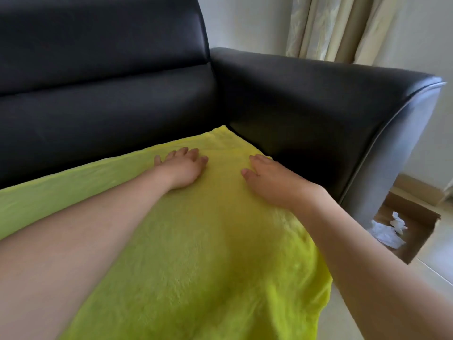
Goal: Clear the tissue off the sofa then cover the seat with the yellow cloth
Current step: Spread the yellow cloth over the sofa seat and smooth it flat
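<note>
A fluffy yellow cloth (196,241) lies spread over the seat of the black leather sofa (110,94), reaching the backrest and hanging over the front edge. My left hand (182,168) rests palm down on the cloth near the back, fingers straight. My right hand (272,182) also lies flat on the cloth, close to the sofa's right armrest (318,99). Crumpled white tissue (387,230) sits in a cardboard box (416,217) on the floor beyond the armrest.
Pale tiled floor (436,253) runs along the right of the sofa. Cream curtains (343,28) hang behind the armrest against a white wall.
</note>
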